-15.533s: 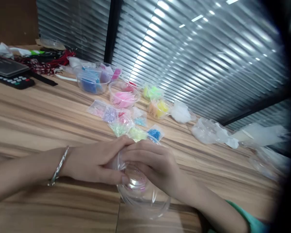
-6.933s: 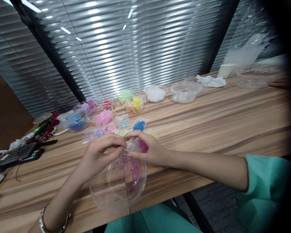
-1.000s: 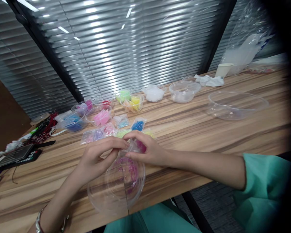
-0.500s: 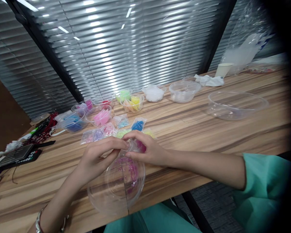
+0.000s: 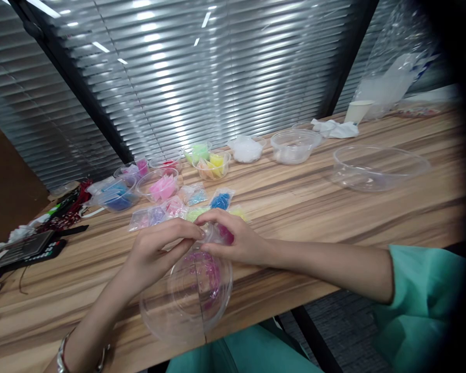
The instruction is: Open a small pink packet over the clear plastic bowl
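- So, the desk [image 5: 334, 207] is the big thing here: the wooden top runs wide to the right with lots of bare room, while its near edge cuts diagonally right under the work.
- The large clear bowl [image 5: 186, 295] sits at that near edge, its rim looking like it pokes a bit past the edge, so there's not much slack on that side.
- Some pink beads [image 5: 207, 269] are already lying in the bowl, so I'd say the emptying is partway along.
- Another big empty bowl [image 5: 376, 168] sits well off to the right, apart from everything.
- A row of small tubs [image 5: 161, 184] with coloured bits lines the far side by the blinds, and a cluster of little bags [image 5: 159, 212] sits between them and the hands, untouched as far as I can tell.
- The left hand [image 5: 155, 254] and right hand [image 5: 236, 241] meet fingertip to fingertip over the bowl's far rim, both pinching one small clear bag [image 5: 219, 234].
- That bag shows pink inside, so it isn't empty yet.
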The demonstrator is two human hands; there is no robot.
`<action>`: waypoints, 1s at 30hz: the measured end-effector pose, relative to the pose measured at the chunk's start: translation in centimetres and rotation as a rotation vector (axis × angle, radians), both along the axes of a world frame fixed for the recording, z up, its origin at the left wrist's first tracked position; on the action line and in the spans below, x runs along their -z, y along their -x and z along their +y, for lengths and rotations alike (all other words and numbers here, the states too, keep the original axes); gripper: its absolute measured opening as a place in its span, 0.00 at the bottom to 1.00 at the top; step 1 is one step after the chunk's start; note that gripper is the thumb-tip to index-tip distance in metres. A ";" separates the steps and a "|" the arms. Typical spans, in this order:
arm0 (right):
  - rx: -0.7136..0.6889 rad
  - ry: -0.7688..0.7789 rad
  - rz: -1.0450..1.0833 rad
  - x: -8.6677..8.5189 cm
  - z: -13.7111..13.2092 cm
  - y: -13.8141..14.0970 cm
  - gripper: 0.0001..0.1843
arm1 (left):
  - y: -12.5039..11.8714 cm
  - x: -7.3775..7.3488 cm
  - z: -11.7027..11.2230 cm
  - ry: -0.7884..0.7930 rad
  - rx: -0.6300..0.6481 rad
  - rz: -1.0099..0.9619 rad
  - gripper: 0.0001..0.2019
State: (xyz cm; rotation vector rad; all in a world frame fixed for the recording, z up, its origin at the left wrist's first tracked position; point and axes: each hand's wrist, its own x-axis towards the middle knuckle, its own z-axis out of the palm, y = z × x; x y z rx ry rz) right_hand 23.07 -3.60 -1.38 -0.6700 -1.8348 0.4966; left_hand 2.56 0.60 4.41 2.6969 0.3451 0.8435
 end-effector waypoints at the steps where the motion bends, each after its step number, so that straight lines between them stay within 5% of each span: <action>1: 0.001 -0.002 0.000 0.0 0.0 0.0 0.20 | 0.0 0.0 0.0 -0.004 0.004 -0.004 0.10; 30: -0.004 0.032 -0.009 0.0 -0.1 -0.1 0.20 | 0.0 0.1 0.0 -0.010 0.017 -0.008 0.11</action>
